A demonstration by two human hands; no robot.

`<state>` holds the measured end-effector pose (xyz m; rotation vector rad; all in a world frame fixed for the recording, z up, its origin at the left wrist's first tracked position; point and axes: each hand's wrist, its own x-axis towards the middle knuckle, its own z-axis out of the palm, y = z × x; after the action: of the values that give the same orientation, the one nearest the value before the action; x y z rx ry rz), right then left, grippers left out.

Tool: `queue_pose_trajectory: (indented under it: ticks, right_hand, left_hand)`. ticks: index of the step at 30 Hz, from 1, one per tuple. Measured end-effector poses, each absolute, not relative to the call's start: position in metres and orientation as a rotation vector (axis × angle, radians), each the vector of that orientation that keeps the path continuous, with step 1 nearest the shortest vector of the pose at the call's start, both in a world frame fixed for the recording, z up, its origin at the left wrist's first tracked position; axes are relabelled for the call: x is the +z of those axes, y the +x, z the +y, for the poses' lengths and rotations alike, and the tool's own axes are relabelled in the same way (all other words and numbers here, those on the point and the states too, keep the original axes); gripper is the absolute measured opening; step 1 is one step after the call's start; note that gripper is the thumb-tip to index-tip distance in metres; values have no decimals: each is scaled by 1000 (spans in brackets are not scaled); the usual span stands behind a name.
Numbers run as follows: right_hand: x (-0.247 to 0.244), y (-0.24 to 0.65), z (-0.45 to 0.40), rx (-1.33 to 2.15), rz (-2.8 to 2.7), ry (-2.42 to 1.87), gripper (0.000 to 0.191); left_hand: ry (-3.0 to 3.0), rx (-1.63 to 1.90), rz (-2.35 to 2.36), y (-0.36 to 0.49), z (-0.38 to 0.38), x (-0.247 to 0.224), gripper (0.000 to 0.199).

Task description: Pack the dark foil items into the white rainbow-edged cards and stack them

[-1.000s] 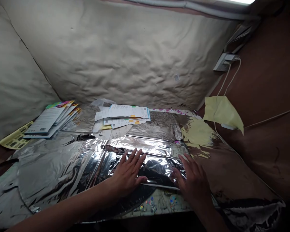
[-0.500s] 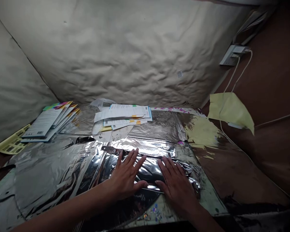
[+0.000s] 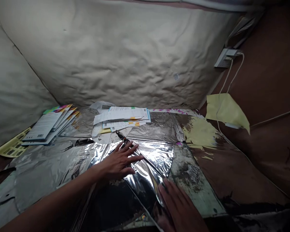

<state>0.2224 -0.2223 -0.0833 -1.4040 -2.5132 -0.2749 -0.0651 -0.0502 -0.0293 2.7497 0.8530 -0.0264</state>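
Note:
A shiny silver foil piece point(image 3: 142, 174) lies slanted across the worktop, its upper left end near the papers and its lower right end toward me. A narrow dark tip point(image 3: 121, 135) sticks out at its far end; I cannot make out what it is. My left hand point(image 3: 122, 161) lies open on the upper part of the foil, fingers spread. Down at the near end, my right hand point(image 3: 177, 204) rests with fingers stretched out on the foil's right edge, its thumb partly in shadow.
Printed cards point(image 3: 125, 114) lie piled behind the foil. Another fanned stack of cards point(image 3: 44, 125) stands at the left by a yellow label sheet point(image 3: 13, 143). Silvery film point(image 3: 45, 170) covers the left worktop. A power socket point(image 3: 227, 58) with white cables hangs at the right.
The foil has turned from lying crosswise to slanting, its right end swinging toward me. My right hand has moved down with that end; my left hand has shifted slightly left.

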Motion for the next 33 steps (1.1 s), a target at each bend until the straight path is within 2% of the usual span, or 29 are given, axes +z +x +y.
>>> queue_pose_trajectory:
  ticks: [3, 6, 12, 17, 20, 23, 25, 29, 33]
  right_hand:
    - [-97, 222, -238, -522, -2582, -1216, 53]
    - [-99, 222, -239, -652, -2589, -1085, 49]
    - [-82, 226, -223, -503, -2594, -932, 44]
    - [-74, 215, -206, -321, -2627, -891, 51]
    - [-66, 205, -198, -163, -2722, -838, 55]
    - [-60, 200, -195, -89, -2762, -790, 54]
    - [-58, 199, -194, -61, -2736, -783, 50]
    - [-48, 196, -191, 99, -2664, -794, 39]
    - [-34, 191, -183, 342, -2629, -770, 34]
  left_hand:
    - [2771, -21, 827, -69, -45, -27, 54]
    - [2804, -2, 799, -67, -45, -27, 49]
    - [2870, 56, 704, -67, -46, -36, 52]
    - [2930, 127, 674, -65, -52, -30, 46]
    - [2976, 257, 696, -62, -74, -20, 41]
    - [2886, 238, 660, -70, -111, -14, 38]
    - [2800, 182, 590, -82, -135, -11, 43]
    - [2697, 69, 574, -107, -160, -10, 78]
    - [2585, 11, 739, -108, -170, -13, 86]
